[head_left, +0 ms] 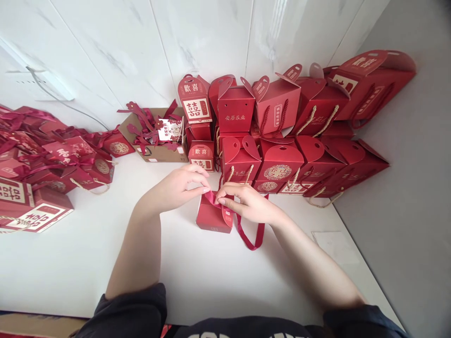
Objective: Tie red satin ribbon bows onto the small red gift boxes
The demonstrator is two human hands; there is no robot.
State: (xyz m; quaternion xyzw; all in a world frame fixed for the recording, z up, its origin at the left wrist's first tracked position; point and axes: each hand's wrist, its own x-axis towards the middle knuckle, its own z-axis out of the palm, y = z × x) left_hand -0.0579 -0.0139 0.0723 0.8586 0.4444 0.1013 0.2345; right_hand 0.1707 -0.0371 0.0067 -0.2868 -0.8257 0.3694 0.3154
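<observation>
A small red gift box stands on the white table in front of me, between my hands. Over its top runs a dark red ribbon, whose long end loops down onto the table at the right. My left hand pinches the ribbon between thumb and fingertips at the box's upper left. At the top of the box, my right hand has its fingers closed on the ribbon too. Its palm hides part of the box's right flap.
Red gift boxes are stacked two high along the wall, several with rope handles. A brown carton holds ribbons and tags. More boxes with ribbons are piled at the left. A grey panel bounds the table at right.
</observation>
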